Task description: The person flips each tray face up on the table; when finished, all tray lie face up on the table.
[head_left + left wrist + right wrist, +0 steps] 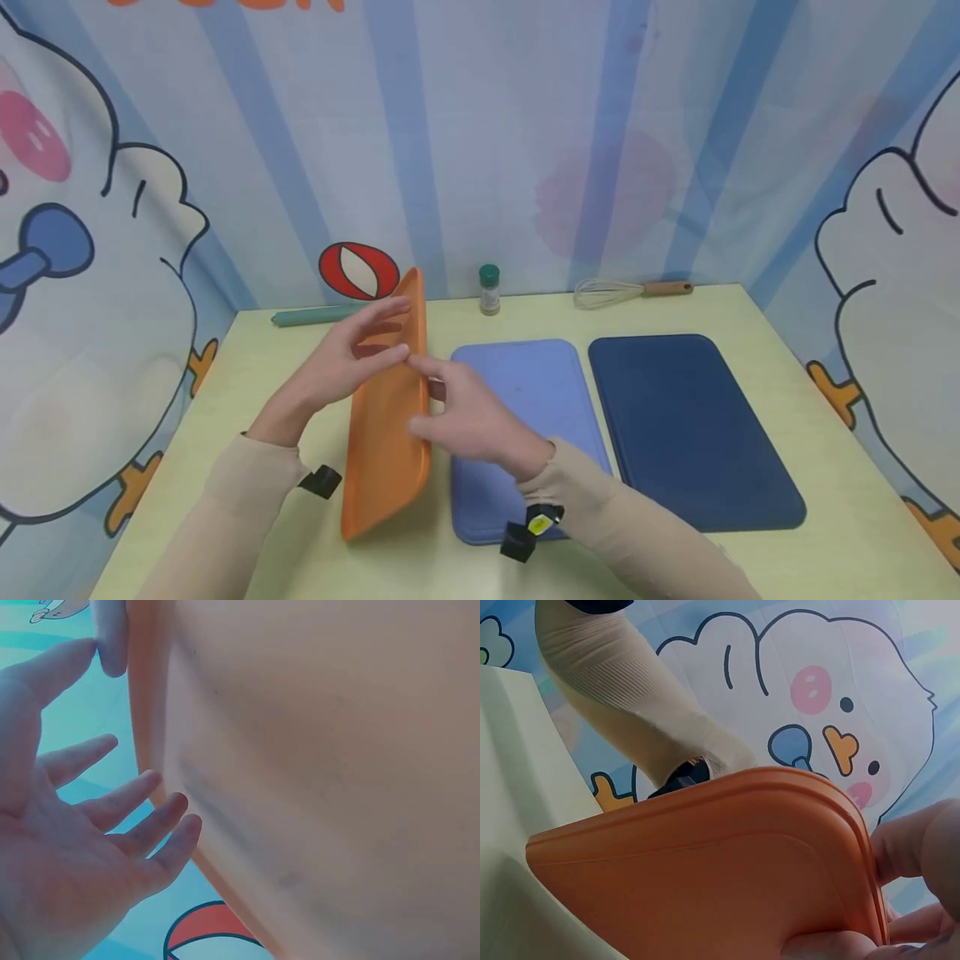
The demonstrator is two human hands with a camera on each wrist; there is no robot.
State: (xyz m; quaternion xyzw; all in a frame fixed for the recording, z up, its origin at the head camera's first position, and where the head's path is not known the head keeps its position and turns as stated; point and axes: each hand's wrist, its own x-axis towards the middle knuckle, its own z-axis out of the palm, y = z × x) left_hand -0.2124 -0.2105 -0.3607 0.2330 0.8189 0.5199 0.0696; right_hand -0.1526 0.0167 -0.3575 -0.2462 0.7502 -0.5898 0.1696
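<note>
Right hand point(476, 417) first: it's clamped on the near-vertical long edge of an orange rectangular board with rounded corners and a raised rim point(386, 446), with a digit pressed on the face seen from the right wrist and others tucked round the rim. So the orange board is held right at those fingertips, just left of that palm. It's tipped up steeply; whether its lower edge is touching the table can't really be told.

Left hand point(337, 362) is held loose, fingers spread and slightly bent, nothing gripped by it. It's placed on the board's other side, close to the face, and its thumb tip seems to be met by the right index finger at the rim. Whether the board itself is touched by those left fingers can't be told.

Just right of the orange board, a periwinkle-blue rectangular board point(551, 400) is laid flat, partly covered by the right hand and forearm. Next to it, a dark navy rectangular board point(693, 425) is laid flat too. Along the back of the pale yellow-green table point(813, 442) can be seen a teal rod-like thing point(311, 316), partly hidden, a small green-capped jar point(489, 293) and a wooden-handled whisk point(633, 292).
</note>
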